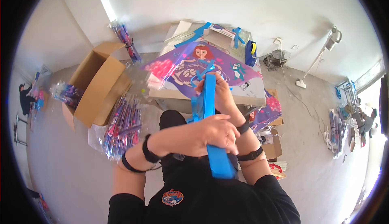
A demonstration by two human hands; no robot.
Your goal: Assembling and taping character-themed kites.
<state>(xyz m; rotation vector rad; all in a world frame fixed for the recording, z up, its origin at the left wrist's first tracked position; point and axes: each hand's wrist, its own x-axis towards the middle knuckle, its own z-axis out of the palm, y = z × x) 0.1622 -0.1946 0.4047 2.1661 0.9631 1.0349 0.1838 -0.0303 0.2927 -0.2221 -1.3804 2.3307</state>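
Observation:
A long, shiny blue plastic strip [208,98] runs from the near table edge down over my lap, its lower end blurred. My right hand [221,92] is closed around its upper part, where thin loose blue ribbons bunch up. Lower down, my left hand [221,133] crosses over my right forearm with its fingers curled on the same strip. Beyond the hands, a purple kite sheet [190,64] printed with a red-haired princess lies spread on the table [243,99]. A clear plastic wrapper with pink print partly overlies its left side.
A blue tape dispenser [251,55], a white box [222,31] and more blue strips sit at the table's back. An open carton [101,88] and wrapped kite bundles [121,125] stand left. Right are a stick vacuum [333,40] and a cable. Other people [366,121] are far off.

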